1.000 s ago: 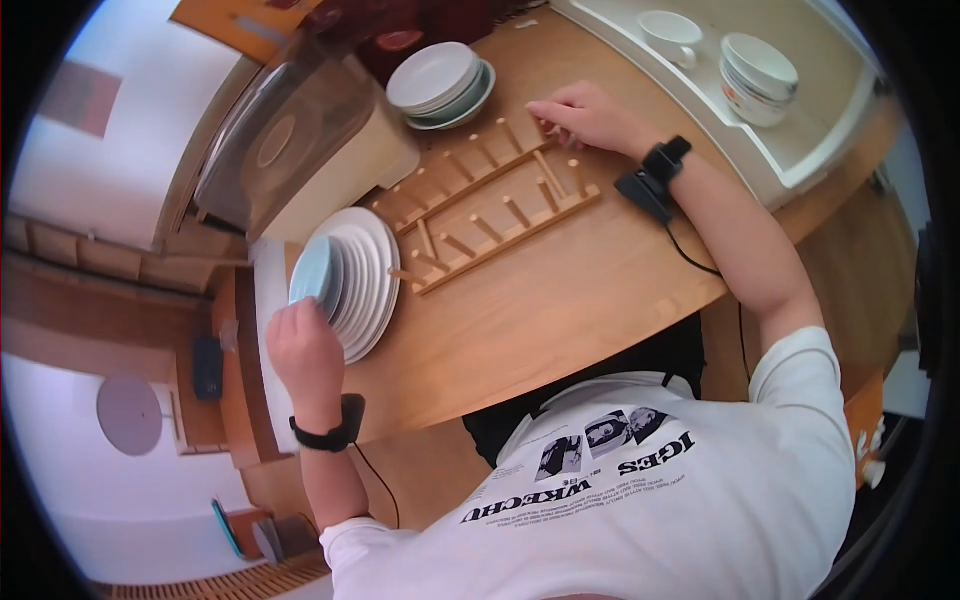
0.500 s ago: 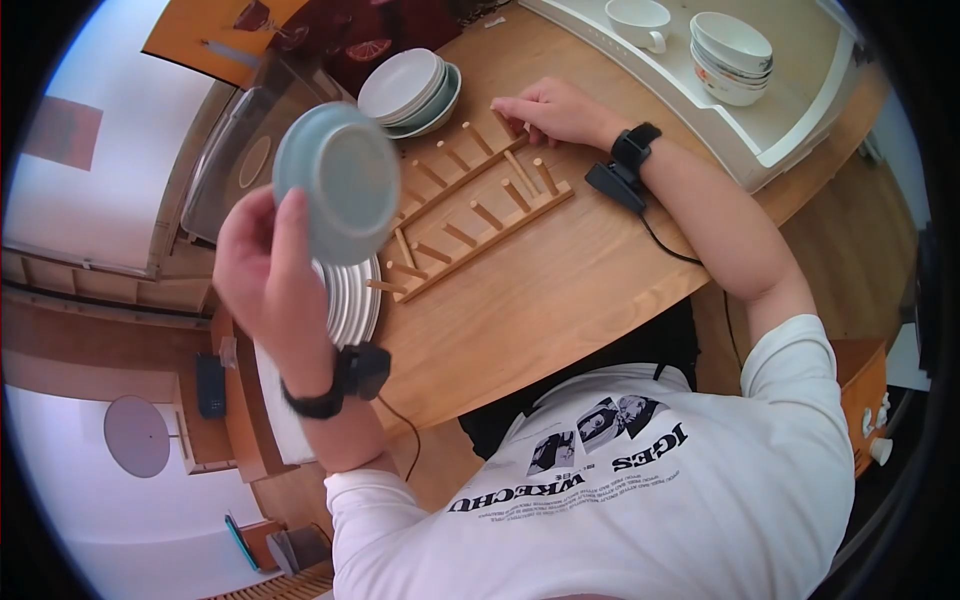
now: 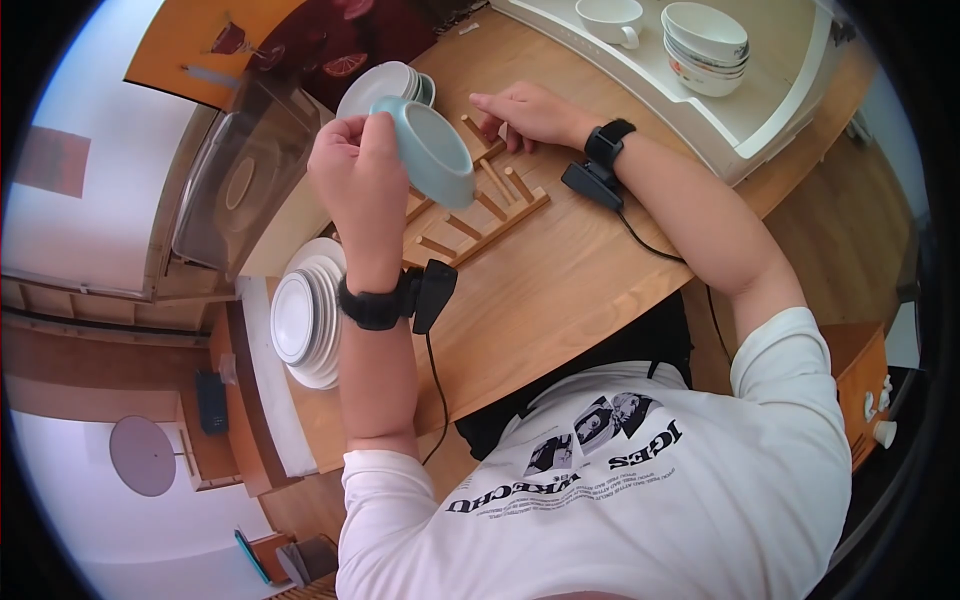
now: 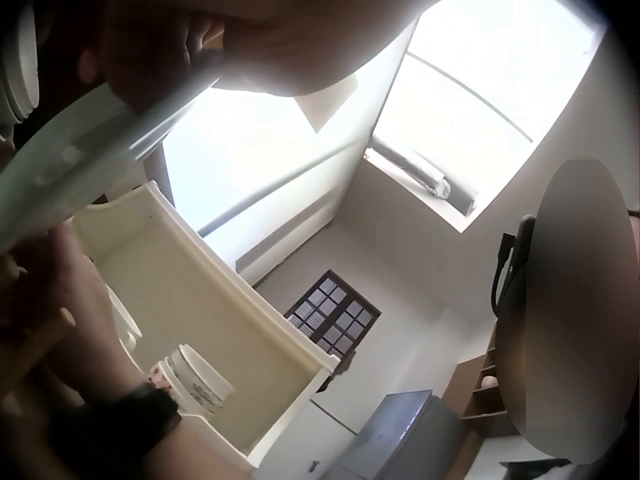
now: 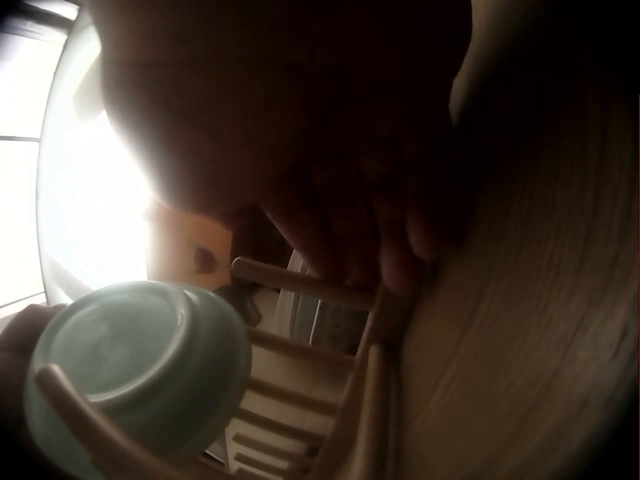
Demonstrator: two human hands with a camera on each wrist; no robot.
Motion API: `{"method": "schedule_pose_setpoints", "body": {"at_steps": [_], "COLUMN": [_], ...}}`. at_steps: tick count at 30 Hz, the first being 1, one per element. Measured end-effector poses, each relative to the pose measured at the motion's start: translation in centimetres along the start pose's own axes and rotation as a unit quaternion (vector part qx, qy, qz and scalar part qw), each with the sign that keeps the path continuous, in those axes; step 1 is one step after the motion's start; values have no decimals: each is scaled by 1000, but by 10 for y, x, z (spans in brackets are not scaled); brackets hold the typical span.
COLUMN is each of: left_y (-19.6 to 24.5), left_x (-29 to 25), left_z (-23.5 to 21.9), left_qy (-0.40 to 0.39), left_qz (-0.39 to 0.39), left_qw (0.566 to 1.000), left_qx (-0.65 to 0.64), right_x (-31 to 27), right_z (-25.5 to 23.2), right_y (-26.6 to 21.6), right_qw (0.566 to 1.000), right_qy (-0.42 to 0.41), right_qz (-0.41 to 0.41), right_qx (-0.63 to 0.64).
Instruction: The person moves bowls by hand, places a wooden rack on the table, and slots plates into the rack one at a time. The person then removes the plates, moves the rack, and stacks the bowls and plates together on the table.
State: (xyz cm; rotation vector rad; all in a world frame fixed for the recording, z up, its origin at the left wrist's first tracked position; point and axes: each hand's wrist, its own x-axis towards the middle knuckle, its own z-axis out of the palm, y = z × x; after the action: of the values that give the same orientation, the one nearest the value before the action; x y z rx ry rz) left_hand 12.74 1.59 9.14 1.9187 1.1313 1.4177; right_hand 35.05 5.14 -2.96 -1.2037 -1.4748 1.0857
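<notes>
In the head view the left hand (image 3: 362,190) pinches a pale green dish (image 3: 438,150) at its edge, thumb on the underside. Tilted, with its foot ring showing, the dish is held over a wooden peg rack (image 3: 505,228) and hides part of it. The right hand (image 3: 537,115) grips the rack's far right end, its lower fingers curled by the end peg. From the right wrist, the dish (image 5: 130,350) appears behind a peg, and the right hand's fingers (image 5: 398,265) touch the end of the rack (image 5: 350,410).
White plates (image 3: 293,318) are stacked left of the rack; another dish stack (image 3: 375,90) stands behind it. A white tray (image 3: 690,120) at the back right holds a cup (image 3: 607,14) and stacked bowls (image 3: 705,60). Cables hang from both wrist cameras.
The left hand has taken the green dish off the left stack, lifted it and carried it right over the rack. The right hand stays at the rack's end; the head view has shifted.
</notes>
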Motion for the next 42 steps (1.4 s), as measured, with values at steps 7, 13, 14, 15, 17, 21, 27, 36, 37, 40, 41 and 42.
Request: {"method": "schedule_pose_setpoints", "body": {"at_steps": [7, 13, 14, 15, 17, 21, 27, 36, 37, 40, 41, 42], "left_y": [5, 15, 5, -8, -21, -22, -21, -18, -21, -45, -55, -64], "left_x": [-1, -17, -19, -20, -22, -37, -44, -92, -96, -109, -114, -118], "left_z": [10, 26, 31, 36, 43, 50, 50, -79, -100, -161, -178, -193], "left_qy": [40, -14, -9, -8, -9, -6, -57, -57, -44, -16, -20, -24], "left_qz": [26, -34, 19, 34, 59, 130, 165, 171, 158, 183, 177, 172], "left_qw": [999, 999, 999, 998, 995, 975, 963, 910, 896, 831, 831, 830], "left_qx": [-23, 23, 42, 55, 81, 179, 206, 373, 413, 525, 528, 530], "right_x": [-2, -3, -4, -5, -6, -4, -4, 0, 1, -1, -1, -1], "right_z": [2, 3, 4, 4, 4, 6, 2, 4, 4, 1, 0, 0], "right_y": [-3, -3, -5, -6, -8, -3, -7, 1, 1, -3, -2, -2], "right_qw": [1000, 1000, 1000, 1000, 1000, 1000, 1000, 1000, 1000, 999, 999, 999], "right_qy": [0, 12, 12, 12, 8, -2, -27, -18, -15, -23, -24, -24], "right_qz": [-2, -7, -6, -4, -1, -6, 4, 3, -2, 3, 3, 2], "right_qx": [-9, 1, 0, -1, -3, -10, -3, -19, -17, -41, -41, -43]}}
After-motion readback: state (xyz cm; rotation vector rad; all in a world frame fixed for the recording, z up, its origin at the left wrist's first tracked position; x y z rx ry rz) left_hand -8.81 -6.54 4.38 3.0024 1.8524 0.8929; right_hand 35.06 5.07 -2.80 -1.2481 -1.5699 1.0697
